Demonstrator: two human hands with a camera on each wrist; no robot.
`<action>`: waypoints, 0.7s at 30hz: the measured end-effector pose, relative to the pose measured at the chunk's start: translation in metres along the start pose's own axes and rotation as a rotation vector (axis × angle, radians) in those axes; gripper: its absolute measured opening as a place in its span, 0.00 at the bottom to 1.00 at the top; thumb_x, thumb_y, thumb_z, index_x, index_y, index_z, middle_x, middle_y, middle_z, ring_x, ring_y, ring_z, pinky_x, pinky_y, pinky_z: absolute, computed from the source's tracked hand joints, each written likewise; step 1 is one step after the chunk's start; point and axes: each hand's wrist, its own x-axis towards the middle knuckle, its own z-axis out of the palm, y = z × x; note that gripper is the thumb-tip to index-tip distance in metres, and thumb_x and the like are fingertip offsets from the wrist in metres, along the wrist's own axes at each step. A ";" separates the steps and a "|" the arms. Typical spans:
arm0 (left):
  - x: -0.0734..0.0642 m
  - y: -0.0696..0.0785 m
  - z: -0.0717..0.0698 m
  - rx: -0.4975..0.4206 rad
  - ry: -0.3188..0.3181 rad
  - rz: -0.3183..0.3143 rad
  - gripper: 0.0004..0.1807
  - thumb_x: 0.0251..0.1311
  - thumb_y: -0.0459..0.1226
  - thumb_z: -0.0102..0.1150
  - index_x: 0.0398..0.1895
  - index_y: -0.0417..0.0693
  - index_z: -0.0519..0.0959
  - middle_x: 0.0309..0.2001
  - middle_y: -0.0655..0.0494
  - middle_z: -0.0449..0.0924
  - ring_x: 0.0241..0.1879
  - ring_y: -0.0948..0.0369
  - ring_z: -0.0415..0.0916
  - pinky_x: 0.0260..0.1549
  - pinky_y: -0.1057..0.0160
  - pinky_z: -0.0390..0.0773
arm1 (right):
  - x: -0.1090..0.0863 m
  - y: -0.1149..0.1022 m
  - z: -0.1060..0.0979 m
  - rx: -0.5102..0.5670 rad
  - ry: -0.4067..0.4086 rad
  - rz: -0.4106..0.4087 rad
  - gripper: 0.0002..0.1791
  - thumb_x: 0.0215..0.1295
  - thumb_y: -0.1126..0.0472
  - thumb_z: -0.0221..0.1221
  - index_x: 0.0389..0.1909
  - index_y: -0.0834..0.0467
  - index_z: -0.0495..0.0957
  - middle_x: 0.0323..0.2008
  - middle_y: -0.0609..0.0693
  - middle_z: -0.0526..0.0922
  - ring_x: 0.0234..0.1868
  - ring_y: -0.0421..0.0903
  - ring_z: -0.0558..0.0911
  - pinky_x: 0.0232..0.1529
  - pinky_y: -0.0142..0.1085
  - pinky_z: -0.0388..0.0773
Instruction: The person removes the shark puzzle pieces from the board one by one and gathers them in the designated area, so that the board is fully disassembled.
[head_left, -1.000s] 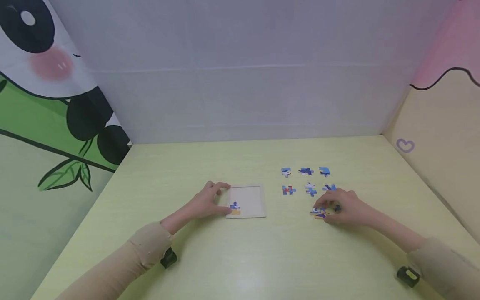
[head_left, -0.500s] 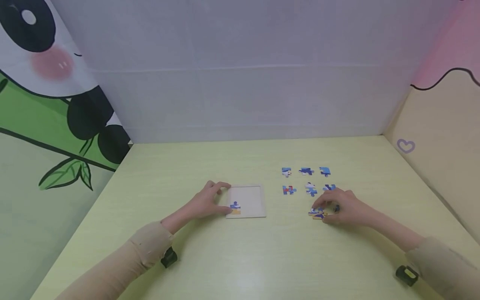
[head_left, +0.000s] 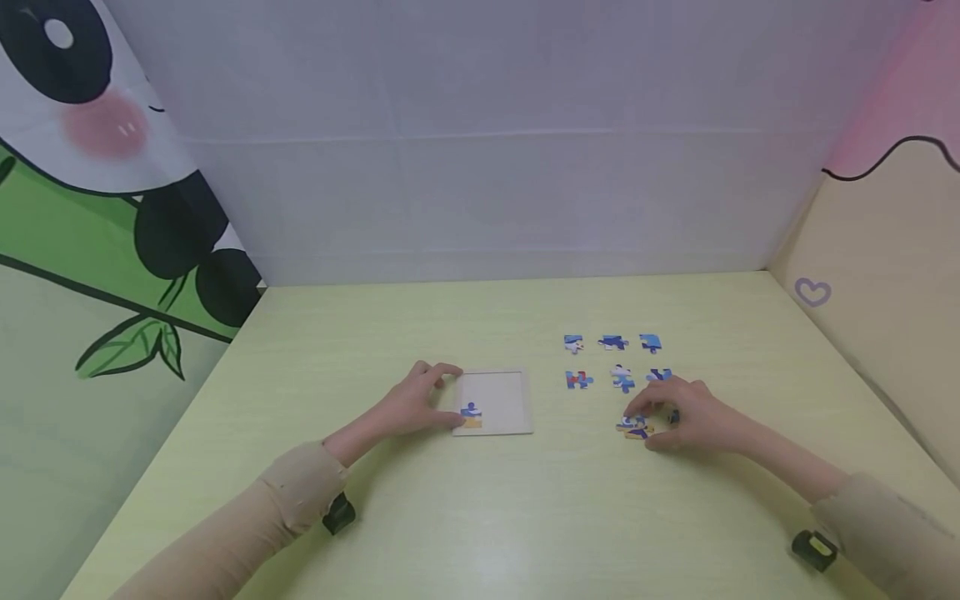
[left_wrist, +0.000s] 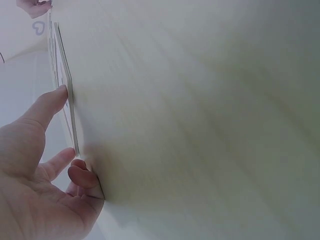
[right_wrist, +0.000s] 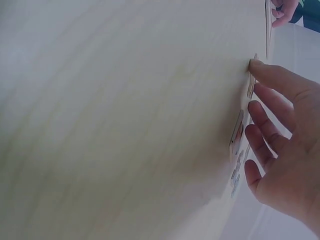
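Observation:
My left hand [head_left: 412, 402] steadies a square white puzzle tray [head_left: 498, 433], thumb on its near left corner and index finger at the far left one. Inside the tray's near left corner sits a blue-and-tan jigsaw piece [head_left: 471, 414], partly behind the thumb. In the left wrist view, the thumb [left_wrist: 59, 95] presses the tray's edge. To the right, my right hand [head_left: 693, 417] pinches a blue-and-yellow jigsaw piece [head_left: 636, 428] at the table surface; whether a second piece lies with it I cannot tell. The right wrist view shows the thumb [right_wrist: 270, 75] against that piece's edge.
Several loose jigsaw pieces lie in rows beyond the right hand, among them a red-and-blue piece [head_left: 578, 380] and a light blue piece [head_left: 649, 342]. Another piece [head_left: 673, 416] shows partly under the right hand. A pale back wall [head_left: 510, 200] bounds the table.
My right hand has slid the pinched jigsaw piece slightly left, then stayed nearly still. The left hand and the tray keep their places.

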 end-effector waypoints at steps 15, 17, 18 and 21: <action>0.003 -0.004 0.002 -0.003 -0.005 -0.003 0.42 0.50 0.51 0.74 0.69 0.59 0.67 0.55 0.46 0.69 0.50 0.52 0.72 0.52 0.50 0.74 | 0.007 -0.014 -0.003 -0.031 0.007 -0.030 0.24 0.48 0.55 0.75 0.50 0.47 0.82 0.47 0.39 0.84 0.54 0.47 0.77 0.50 0.48 0.63; 0.002 -0.004 0.001 -0.009 -0.008 -0.001 0.42 0.50 0.51 0.74 0.69 0.58 0.67 0.55 0.45 0.69 0.51 0.51 0.72 0.53 0.49 0.74 | 0.009 -0.015 -0.003 -0.021 0.007 -0.024 0.24 0.48 0.55 0.75 0.50 0.47 0.82 0.46 0.40 0.84 0.53 0.47 0.76 0.51 0.47 0.62; 0.002 -0.004 0.001 -0.012 -0.009 -0.001 0.42 0.50 0.51 0.74 0.69 0.58 0.67 0.55 0.45 0.68 0.51 0.50 0.72 0.53 0.48 0.74 | 0.010 -0.016 -0.002 -0.019 0.009 -0.022 0.24 0.48 0.55 0.75 0.49 0.47 0.82 0.47 0.40 0.84 0.53 0.46 0.76 0.51 0.47 0.62; 0.001 -0.005 0.000 -0.015 -0.018 0.001 0.42 0.50 0.51 0.74 0.70 0.59 0.67 0.56 0.45 0.68 0.52 0.50 0.72 0.53 0.48 0.74 | 0.012 -0.019 -0.003 -0.014 0.014 -0.038 0.23 0.49 0.55 0.75 0.49 0.47 0.82 0.46 0.40 0.84 0.51 0.46 0.77 0.50 0.47 0.62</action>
